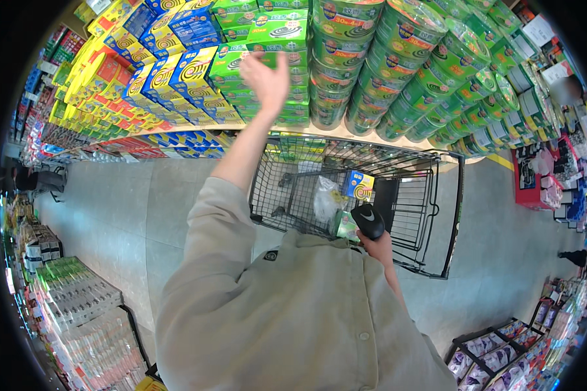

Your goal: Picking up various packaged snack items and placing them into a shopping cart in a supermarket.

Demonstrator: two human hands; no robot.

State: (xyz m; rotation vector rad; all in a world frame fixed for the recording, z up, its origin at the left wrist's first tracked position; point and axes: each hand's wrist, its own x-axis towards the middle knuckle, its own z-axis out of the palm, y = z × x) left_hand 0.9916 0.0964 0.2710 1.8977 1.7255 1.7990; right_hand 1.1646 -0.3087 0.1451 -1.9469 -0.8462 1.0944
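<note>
My left hand (pixel 265 79) is stretched forward with thumb and fingers apart, in front of the stacked green mosquito coil boxes (pixel 277 31). Whether its fingertips touch a box I cannot tell. In my right hand (pixel 379 249) is a black handheld scanner (pixel 368 221), gripped over the near side of a black wire shopping cart (pixel 451 215). Inside the cart lie a yellow and blue coil box (pixel 359 185) and a clear plastic bag (pixel 326 199). A green and white box (pixel 347 225) shows beside the scanner, partly hidden by it.
Left of the green boxes stand blue and yellow coil boxes (pixel 193 68) and yellow packs (pixel 98 81). Green round tubs (pixel 407 32) are stacked to the right. Behind me are a pallet of wrapped goods (pixel 88 326) at left and a black rack (pixel 496 352) at right.
</note>
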